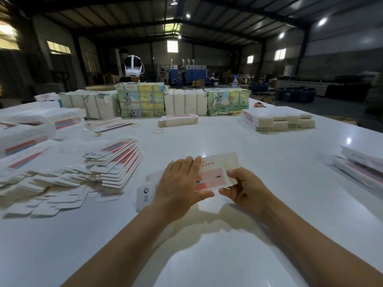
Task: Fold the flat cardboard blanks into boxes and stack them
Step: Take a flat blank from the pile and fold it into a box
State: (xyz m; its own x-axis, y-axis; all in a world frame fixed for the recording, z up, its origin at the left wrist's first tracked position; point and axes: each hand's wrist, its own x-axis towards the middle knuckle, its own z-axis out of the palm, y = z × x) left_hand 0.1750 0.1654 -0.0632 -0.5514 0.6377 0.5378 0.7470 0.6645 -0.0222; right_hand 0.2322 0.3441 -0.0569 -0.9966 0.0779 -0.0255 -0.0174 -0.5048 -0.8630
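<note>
A wide white table [238, 141] is seen carrying all the work. Along its far edge, wrapped bundles [141, 100] of packed stock are lined up side by side. At the left, a loose fanned heap of flat blanks [87, 172] is spread, with folded boxes [24, 133] stacked behind it. A small stack of blanks [277, 119] is set at the far right, well apart from the hands, and a rubber band [158, 131] lies between the heap and the bundles.

The blank in hand [217, 172] is held just above the table, near its front middle. Its long axis is judged to run left to right, tilted slightly up toward the far right, with the printed red face turned upward and a white end flap [145, 193] hanging out at the left.

The left hand [182, 183] is laid over the blank's left half, fingers fairly straight and pressed on it, thumb reaching underneath the near edge. The right hand [242, 187] is pinched on the near right edge, thumb and curled fingers clamped on the card.

The likeliest fault is a crooked fold: if pressure is applied off the scored line, the panel may be creased in the wrong place. The thin card could also be slipped from the right-hand grip, since only its edge is held. The hanging flap may be caught on the table and bent.
</note>
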